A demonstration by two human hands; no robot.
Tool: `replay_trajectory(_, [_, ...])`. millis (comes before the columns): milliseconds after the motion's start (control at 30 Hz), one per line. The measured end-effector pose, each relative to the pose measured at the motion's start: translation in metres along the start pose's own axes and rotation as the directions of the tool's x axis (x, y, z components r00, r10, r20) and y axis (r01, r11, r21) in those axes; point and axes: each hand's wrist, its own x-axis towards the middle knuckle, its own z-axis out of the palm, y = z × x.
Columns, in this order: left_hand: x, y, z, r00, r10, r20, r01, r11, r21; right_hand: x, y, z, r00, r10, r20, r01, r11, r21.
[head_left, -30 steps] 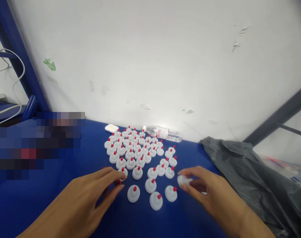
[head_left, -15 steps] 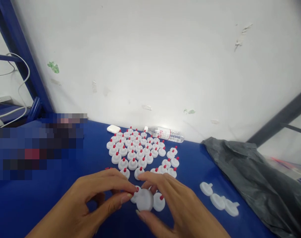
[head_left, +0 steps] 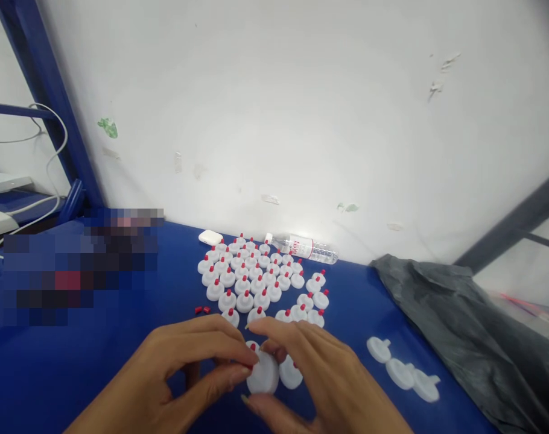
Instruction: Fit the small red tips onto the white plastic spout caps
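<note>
Both hands meet low in the middle of the head view. My right hand (head_left: 324,380) grips a white plastic cap (head_left: 263,375) between thumb and fingers, its flat underside facing me. My left hand (head_left: 184,374) pinches a small red tip at the cap's top edge; the tip is mostly hidden by my fingertips. Just beyond my hands stand several white caps with red tips (head_left: 251,280) in rows on the blue table (head_left: 120,355). Two loose red tips (head_left: 203,310) lie left of the rows. Three white caps without tips (head_left: 403,374) lie to the right.
A white wall rises behind the table. A clear water bottle (head_left: 306,248) and a small white case (head_left: 210,237) lie by the wall. A grey plastic bag (head_left: 464,325) covers the table's right side. Blue shelf posts and white cables stand at the far left.
My right hand took a white cap from the right and brought it to the middle. My left hand came over with a red tip, and both are now pressed together at the cap.
</note>
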Motion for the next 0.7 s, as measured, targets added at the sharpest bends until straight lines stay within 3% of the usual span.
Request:
replay_trajectory(167, [0.005, 0.002, 0.0, 0.987, 0.124, -0.1, -0.113, 0.987, 0.111, -0.002, -0.001, -0.003, 1.0, 0.021, -0.012, -0.021, 0.999, -0.025])
replay_trajectory(300, [0.007, 0.0, 0.001, 0.944, 0.279, -0.175, -0.22, 0.93, 0.296, -0.004, -0.001, -0.007, 0.999, 0.044, -0.017, -0.044, 0.999, -0.006])
replay_trajectory(400, [0.007, -0.007, 0.002, 0.915, 0.375, -0.147, -0.294, 0.871, 0.394, -0.004, -0.001, -0.008, 0.999, 0.028, -0.04, -0.028, 1.0, -0.006])
replay_trajectory(533, [0.0, -0.014, 0.004, 0.919, 0.394, -0.029, -0.345, 0.835, 0.428, -0.004, -0.003, -0.007, 0.999, 0.003, -0.049, -0.003, 1.0, 0.007])
replay_trajectory(633, [-0.008, -0.015, 0.005, 0.921, 0.383, -0.074, -0.308, 0.83, 0.464, -0.003, -0.006, -0.007, 0.997, -0.019, -0.071, 0.019, 1.0, -0.006])
replay_trajectory(700, [-0.012, -0.015, 0.005, 0.896, 0.421, -0.14, -0.31, 0.821, 0.48, -0.003, -0.008, -0.008, 0.995, -0.027, -0.091, 0.025, 0.999, -0.028])
